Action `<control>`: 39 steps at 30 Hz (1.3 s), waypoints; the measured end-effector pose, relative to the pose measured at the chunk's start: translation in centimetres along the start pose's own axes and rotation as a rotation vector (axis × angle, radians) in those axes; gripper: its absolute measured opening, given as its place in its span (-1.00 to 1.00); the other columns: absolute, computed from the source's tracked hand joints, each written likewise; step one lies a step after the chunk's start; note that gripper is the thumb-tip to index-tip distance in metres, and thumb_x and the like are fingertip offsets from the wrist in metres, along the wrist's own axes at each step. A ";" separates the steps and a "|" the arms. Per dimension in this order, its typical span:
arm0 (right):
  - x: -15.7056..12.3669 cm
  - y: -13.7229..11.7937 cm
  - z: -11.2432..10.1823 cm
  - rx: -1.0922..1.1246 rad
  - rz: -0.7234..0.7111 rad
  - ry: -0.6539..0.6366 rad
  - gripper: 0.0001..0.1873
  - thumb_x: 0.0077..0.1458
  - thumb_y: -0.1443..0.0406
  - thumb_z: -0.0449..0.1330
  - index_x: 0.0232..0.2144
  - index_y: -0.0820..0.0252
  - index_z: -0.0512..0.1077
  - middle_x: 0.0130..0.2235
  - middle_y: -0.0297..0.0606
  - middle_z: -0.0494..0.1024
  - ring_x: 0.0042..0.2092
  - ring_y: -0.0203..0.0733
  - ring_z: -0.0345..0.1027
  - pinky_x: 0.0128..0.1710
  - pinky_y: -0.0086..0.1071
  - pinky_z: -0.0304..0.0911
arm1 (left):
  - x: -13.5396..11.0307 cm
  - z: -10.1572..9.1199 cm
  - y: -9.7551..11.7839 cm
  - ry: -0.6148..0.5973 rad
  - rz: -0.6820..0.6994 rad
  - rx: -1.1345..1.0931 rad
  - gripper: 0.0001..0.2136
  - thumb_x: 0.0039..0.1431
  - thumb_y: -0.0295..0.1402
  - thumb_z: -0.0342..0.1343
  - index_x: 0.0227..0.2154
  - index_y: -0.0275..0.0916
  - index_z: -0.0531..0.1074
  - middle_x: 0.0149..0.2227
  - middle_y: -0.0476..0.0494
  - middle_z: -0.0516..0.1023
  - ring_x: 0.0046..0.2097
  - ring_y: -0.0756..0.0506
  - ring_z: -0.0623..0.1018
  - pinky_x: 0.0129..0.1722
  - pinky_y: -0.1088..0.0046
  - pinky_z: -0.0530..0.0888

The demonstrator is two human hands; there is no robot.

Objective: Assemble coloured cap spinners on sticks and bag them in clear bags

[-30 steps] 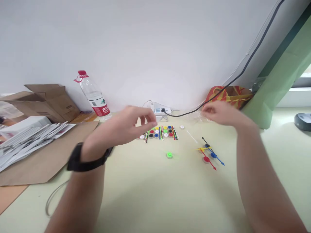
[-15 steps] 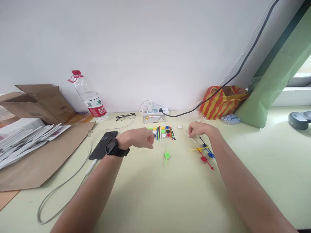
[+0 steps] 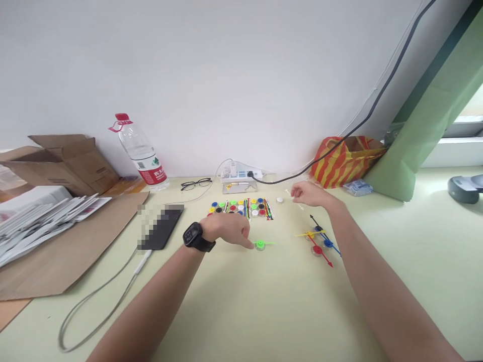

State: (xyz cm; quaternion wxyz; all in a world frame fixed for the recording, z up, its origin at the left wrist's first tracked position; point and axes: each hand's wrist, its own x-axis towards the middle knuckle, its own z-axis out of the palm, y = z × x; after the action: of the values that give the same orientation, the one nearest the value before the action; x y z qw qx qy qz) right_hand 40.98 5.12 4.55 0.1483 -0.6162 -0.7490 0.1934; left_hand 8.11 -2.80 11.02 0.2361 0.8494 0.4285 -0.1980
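My left hand, with a black watch on the wrist, rests on the table with its fingers curled; one fingertip touches a green disc with a green pointer. My right hand hovers further back, pinched on a thin white stick, beside a small white disc. Between the hands lie rows of coloured discs and sticks. To the right sit several assembled discs with red, blue, yellow and black pointers.
A phone with a grey cable lies left of my left arm. Glasses, a power strip and a water bottle stand by the wall. Cardboard and papers fill the left; a striped bag sits back right.
My left hand came down from in front of the discs to the green disc. My right hand dropped, took hold of the white stick and drew it back a little.
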 end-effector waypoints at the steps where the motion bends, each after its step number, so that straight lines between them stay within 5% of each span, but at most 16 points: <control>1: 0.2 -0.2 0.2 0.012 -0.003 0.012 -0.77 0.00 0.39 0.33 -0.22 0.19 0.53 -0.27 -0.24 0.66 -0.32 -0.22 0.51 -0.39 -0.47 0.29 | 0.1 0.2 0.2 0.001 0.000 0.003 -0.61 0.09 0.09 0.20 -0.33 -0.17 0.55 -0.15 -0.14 0.62 -0.20 -0.16 0.56 -0.35 0.42 0.34; 14: -0.3 -1.6 -0.1 0.024 -0.050 0.013 -0.85 0.02 0.38 0.30 -0.29 0.19 0.61 -0.26 -0.20 0.68 -0.23 -0.13 0.53 -0.32 -0.44 0.34 | 0.8 1.0 1.3 0.068 0.070 0.036 -0.71 0.21 -0.04 0.15 -0.24 -0.16 0.52 -0.12 -0.14 0.60 -0.17 -0.16 0.56 -0.38 0.42 0.33; 19: -0.2 -1.9 0.0 0.008 -0.075 -0.033 -0.83 0.01 0.39 0.29 -0.28 0.19 0.61 -0.29 -0.22 0.67 -0.24 -0.16 0.51 -0.31 -0.44 0.32 | 2.2 2.3 2.1 0.212 0.215 -0.009 -0.76 0.23 -0.12 0.17 -0.28 -0.19 0.49 -0.23 -0.13 0.59 -0.23 -0.14 0.55 -0.41 0.41 0.30; 28: -0.1 -1.8 0.2 -0.045 -0.074 -0.041 -0.80 0.02 0.43 0.25 -0.27 0.20 0.61 -0.29 -0.22 0.65 -0.29 -0.18 0.48 -0.35 -0.43 0.24 | 4.2 7.2 8.2 0.445 0.511 -0.293 -0.86 0.31 -0.27 0.10 -0.32 -0.22 0.41 -0.36 -0.11 0.51 -0.31 -0.09 0.50 -0.35 0.42 0.35; 30: -0.2 -1.9 0.2 -0.048 -0.077 -0.049 -0.81 0.02 0.43 0.26 -0.27 0.20 0.61 -0.29 -0.23 0.65 -0.30 -0.20 0.47 -0.35 -0.43 0.23 | 3.8 7.5 9.1 0.419 0.576 -0.334 -0.86 0.31 -0.24 0.11 -0.29 -0.20 0.39 -0.37 -0.07 0.49 -0.34 -0.08 0.49 -0.36 0.43 0.36; 33: -0.2 -2.1 0.3 -0.053 -0.081 -0.053 -0.80 0.03 0.44 0.25 -0.26 0.20 0.60 -0.27 -0.22 0.64 -0.29 -0.21 0.46 -0.34 -0.44 0.23 | 3.3 7.2 9.1 0.392 0.608 -0.352 -0.82 0.31 -0.20 0.13 -0.19 -0.20 0.45 -0.35 -0.08 0.52 -0.33 -0.10 0.53 -0.36 0.43 0.39; 37: -0.3 -2.6 0.3 -0.055 -0.083 -0.061 -0.78 0.02 0.44 0.24 -0.26 0.21 0.61 -0.26 -0.20 0.65 -0.28 -0.19 0.47 -0.33 -0.43 0.24 | 3.2 6.3 7.9 0.498 0.535 -0.313 -0.65 0.35 -0.20 0.10 0.12 -0.20 0.43 -0.09 -0.22 0.62 -0.10 -0.19 0.61 -0.19 0.37 0.47; 39: -0.5 -2.9 0.3 -0.053 -0.086 -0.071 -0.78 0.01 0.44 0.24 -0.26 0.21 0.61 -0.26 -0.20 0.65 -0.28 -0.19 0.47 -0.32 -0.43 0.24 | 3.1 5.7 7.0 0.557 0.467 -0.243 -0.65 0.35 -0.19 0.10 0.10 -0.20 0.46 -0.06 -0.23 0.63 -0.08 -0.21 0.61 -0.14 0.33 0.47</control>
State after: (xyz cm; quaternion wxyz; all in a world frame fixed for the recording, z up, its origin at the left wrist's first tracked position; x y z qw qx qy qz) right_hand 38.46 4.09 5.64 0.1132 -0.5800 -0.7843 0.1888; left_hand 14.88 -7.70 6.37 0.2481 0.9113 0.2915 0.1517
